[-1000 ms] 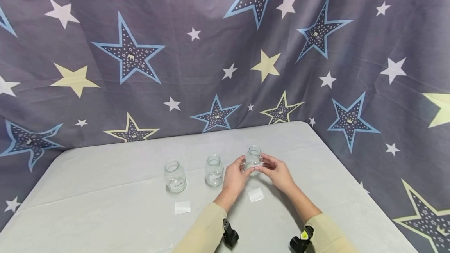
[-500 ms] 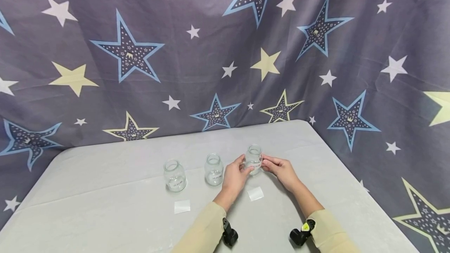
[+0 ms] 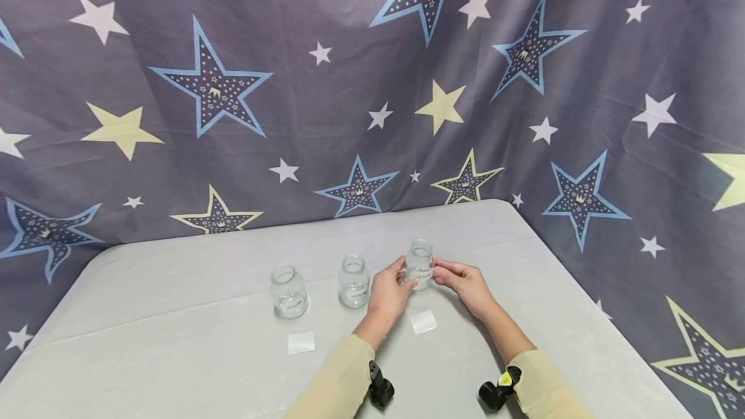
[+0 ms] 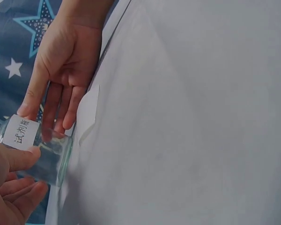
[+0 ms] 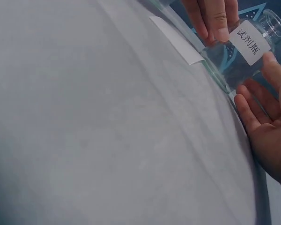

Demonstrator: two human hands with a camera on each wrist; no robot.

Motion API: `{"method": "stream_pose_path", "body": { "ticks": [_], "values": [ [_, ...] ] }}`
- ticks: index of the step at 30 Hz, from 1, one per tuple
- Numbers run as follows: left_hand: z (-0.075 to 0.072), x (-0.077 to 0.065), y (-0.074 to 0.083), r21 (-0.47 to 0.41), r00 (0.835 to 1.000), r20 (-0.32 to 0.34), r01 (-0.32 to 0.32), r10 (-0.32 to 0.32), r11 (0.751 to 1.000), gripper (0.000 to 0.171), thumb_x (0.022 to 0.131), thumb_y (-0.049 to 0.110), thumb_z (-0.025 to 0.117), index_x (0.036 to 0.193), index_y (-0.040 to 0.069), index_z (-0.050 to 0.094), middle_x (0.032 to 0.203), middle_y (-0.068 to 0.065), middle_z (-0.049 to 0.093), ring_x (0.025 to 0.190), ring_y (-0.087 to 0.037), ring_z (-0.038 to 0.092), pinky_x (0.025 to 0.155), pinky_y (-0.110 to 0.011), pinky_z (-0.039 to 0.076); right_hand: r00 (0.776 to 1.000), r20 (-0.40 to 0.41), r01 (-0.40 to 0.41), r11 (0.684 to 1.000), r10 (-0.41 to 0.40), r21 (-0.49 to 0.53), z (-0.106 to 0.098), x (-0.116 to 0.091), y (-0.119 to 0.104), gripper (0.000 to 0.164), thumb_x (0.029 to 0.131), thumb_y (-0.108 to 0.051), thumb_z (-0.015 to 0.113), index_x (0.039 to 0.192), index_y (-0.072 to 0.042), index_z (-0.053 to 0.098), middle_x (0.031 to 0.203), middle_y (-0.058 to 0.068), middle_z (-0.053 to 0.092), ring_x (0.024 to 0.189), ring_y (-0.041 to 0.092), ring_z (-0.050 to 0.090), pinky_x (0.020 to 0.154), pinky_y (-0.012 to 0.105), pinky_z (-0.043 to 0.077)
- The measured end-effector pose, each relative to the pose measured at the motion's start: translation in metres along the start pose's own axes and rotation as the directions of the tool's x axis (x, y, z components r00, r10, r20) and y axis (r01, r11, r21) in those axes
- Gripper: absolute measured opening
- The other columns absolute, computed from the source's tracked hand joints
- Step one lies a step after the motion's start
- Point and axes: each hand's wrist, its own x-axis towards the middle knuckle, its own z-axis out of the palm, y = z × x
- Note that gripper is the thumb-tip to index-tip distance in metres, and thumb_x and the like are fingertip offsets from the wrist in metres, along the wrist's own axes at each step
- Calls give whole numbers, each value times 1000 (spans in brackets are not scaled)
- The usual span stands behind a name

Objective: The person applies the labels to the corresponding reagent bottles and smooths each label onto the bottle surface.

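Observation:
A small clear glass jar (image 3: 420,260) stands upright on the table at the right of the row, held between my two hands. On its front is a white label (image 5: 249,42) printed with dark characters. My left hand (image 3: 387,294) grips the jar's left side, thumb in front near the label's edge. From the right, my right hand (image 3: 470,288) holds the jar with its thumb at the label's right edge; its fingers reach along the side and partly behind the glass. Two similar labelled jars, one in the middle (image 3: 354,283) and one at left (image 3: 289,293), stand upright untouched.
Two small white rectangular slips lie nearer me: a left slip (image 3: 301,343) before the left jar and a right slip (image 3: 423,322) before the held one. A pale cloth covers the table (image 3: 174,354). Star-patterned curtains (image 3: 262,37) hang behind and at the right.
My right thumb has moved off the label's middle to the jar's right edge, leaving the print exposed. My left hand keeps its hold, and the other jars and slips stay put.

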Motion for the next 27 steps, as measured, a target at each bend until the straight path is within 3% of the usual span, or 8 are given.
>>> {"method": "stream_pose_path", "body": {
  "ticks": [11,19,27],
  "values": [
    [-1,0,-3,26,1000,-7,-8,8,1000,54,81,11,70,131,3,51,124,-10,62,104,-23,64,85,-30,52,998,11,65,996,-64,-59,6,1,-2,50,80,-9,72,124,5,53,119,26,59,94,1,62,83,18,50],
    [-5,-2,-5,66,1000,5,1,-1,998,49,83,12,68,128,1,53,121,-13,63,102,-25,65,84,-33,53,999,-31,-27,999,26,-23,5,2,3,40,87,-16,66,118,8,58,107,13,68,86,4,66,79,21,53],
    [-30,-18,4,95,993,116,-27,16,995,38,87,18,63,122,3,58,118,-13,64,95,-21,65,76,-32,54,990,-131,-51,998,56,43,-12,-1,-12,37,93,-17,58,112,15,56,89,3,72,76,10,68,72,25,55]
  ]
}}
